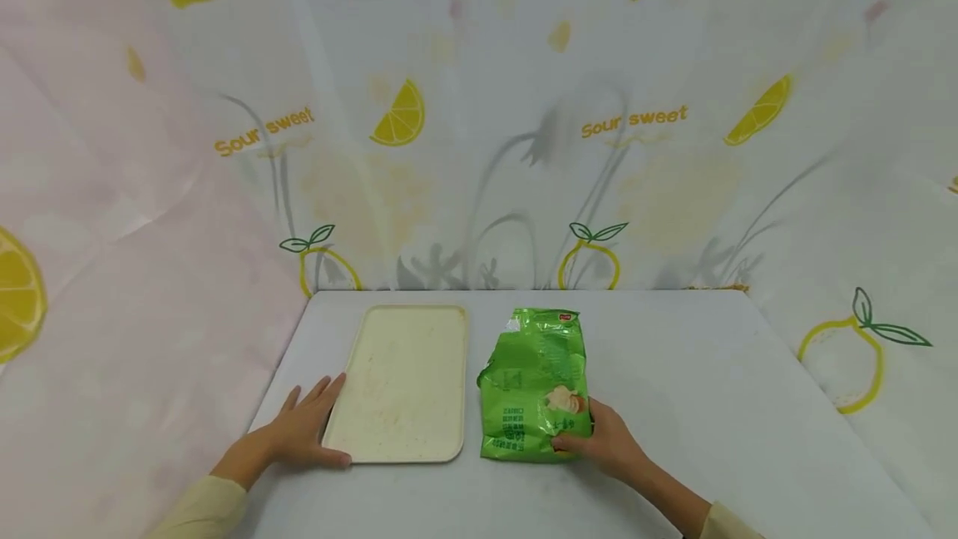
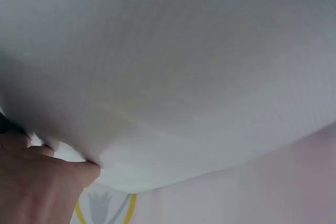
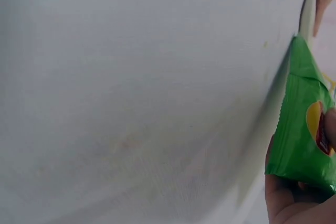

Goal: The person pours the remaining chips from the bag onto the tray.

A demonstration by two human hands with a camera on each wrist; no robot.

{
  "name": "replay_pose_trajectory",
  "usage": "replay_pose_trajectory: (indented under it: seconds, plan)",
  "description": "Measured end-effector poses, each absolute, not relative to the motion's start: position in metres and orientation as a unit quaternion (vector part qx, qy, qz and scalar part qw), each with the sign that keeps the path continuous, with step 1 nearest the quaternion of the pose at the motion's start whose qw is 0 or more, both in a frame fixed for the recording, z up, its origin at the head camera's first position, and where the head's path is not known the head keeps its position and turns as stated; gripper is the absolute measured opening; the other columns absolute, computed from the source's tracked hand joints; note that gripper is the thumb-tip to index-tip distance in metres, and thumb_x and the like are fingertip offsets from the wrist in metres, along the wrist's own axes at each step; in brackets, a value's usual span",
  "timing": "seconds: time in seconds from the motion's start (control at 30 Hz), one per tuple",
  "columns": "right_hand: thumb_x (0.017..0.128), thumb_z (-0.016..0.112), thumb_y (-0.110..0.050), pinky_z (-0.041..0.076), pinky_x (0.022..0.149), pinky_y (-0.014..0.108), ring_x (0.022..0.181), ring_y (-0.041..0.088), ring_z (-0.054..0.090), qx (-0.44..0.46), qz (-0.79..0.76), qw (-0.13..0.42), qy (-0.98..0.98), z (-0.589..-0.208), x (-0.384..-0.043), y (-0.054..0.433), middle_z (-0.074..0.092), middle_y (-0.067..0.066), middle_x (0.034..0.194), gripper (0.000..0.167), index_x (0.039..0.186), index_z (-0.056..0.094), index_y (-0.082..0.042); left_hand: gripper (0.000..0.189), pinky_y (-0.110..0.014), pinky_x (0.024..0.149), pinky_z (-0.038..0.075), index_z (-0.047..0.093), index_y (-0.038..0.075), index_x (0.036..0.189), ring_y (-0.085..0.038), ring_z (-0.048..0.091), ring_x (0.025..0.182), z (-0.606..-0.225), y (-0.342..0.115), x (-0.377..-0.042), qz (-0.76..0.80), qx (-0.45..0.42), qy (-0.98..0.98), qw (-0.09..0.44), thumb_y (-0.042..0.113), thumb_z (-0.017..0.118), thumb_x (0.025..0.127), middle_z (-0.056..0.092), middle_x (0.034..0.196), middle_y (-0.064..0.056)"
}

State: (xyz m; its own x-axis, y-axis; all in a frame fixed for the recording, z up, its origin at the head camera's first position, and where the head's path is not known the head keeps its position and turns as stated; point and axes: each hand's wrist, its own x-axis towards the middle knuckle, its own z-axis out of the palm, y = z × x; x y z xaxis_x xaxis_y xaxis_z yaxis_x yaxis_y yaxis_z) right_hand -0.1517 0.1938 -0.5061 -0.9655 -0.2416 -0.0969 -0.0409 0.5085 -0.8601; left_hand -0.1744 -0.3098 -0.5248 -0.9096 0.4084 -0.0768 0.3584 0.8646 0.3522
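Note:
A flat cream tray (image 1: 407, 381) lies left of the middle of the table. My left hand (image 1: 301, 432) rests at its left edge, fingers extended and spread and the thumb along the near corner. To the tray's right is a crinkled green snack bag (image 1: 527, 389) with a torn-looking left side. With thumb and fingers, my right hand (image 1: 609, 443) grips the bag's lower right corner. In the right wrist view the green bag (image 3: 299, 135) sits between the thumb and the fingers below. The left wrist view shows part of the left hand (image 2: 44, 184), its fingertips partly hidden.
A white-covered table (image 1: 696, 406) extends right of the bag. Behind it hangs a pale curtain (image 1: 486, 106) printed with lemons and lettering, and similar cloth (image 1: 127, 273) borders the left side. A small brown frayed strip (image 1: 718, 288) shows at the table's back edge.

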Motion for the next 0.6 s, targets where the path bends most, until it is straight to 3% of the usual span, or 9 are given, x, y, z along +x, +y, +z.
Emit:
replay_pose_trajectory:
  seconds: [0.2,0.4,0.6]
  plan:
    - [0.078,0.084,-0.030,0.052,0.071,0.021,0.085,0.006,0.065,-0.105,-0.495,0.085,0.858,-0.500,-0.146,0.187,0.072,0.005,0.104,0.063,0.126,0.059,0.001,0.129,-0.076,0.108,0.006,0.019,-0.006,0.153,-0.052,0.022,0.145,-0.533,-0.313,-0.169,0.178,0.204,0.961,0.059,0.066,0.080,0.065,0.029,0.157,-0.028]
    - [0.084,0.079,-0.024,0.054,0.075,0.022,0.091,0.006,0.066,-0.160,-0.534,0.101,0.824,-0.479,-0.161,0.175,0.069,0.012,0.115,0.063,0.136,0.052,0.001,0.131,-0.075,0.110,0.005,0.017,-0.004,0.155,-0.050,0.021,0.146,-0.541,-0.312,-0.172,0.179,0.202,0.960,0.067,0.070,0.077,0.066,0.027,0.159,-0.026]
    - [0.089,0.075,-0.027,0.050,0.073,0.022,0.087,0.005,0.060,-0.196,-0.520,0.082,0.828,-0.469,-0.179,0.145,0.067,0.009,0.114,0.060,0.138,0.051,-0.003,0.133,-0.073,0.111,0.005,0.016,-0.003,0.155,-0.048,0.020,0.147,-0.534,-0.312,-0.172,0.165,0.188,0.965,0.078,0.072,0.077,0.064,0.026,0.159,-0.026]
